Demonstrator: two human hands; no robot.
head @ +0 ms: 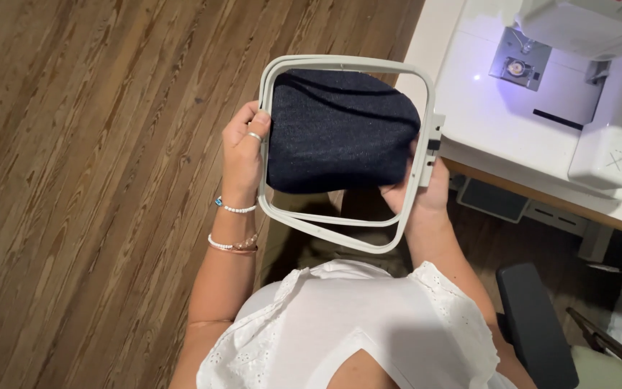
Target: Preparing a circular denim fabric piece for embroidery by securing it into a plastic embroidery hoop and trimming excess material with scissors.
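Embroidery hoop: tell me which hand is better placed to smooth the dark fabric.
Probably the left hand: its thumb already rests on the dark fabric, while the right hand supports the embroidery hoop by its bracket.

Fabric [336,133] apparently inside hoop [347,241]

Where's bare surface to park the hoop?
White machine bed is bare between needle plate and table front edge. Wood floor on the left is open. Crowded: both hands, left and right, grip the hoop with dark fabric.
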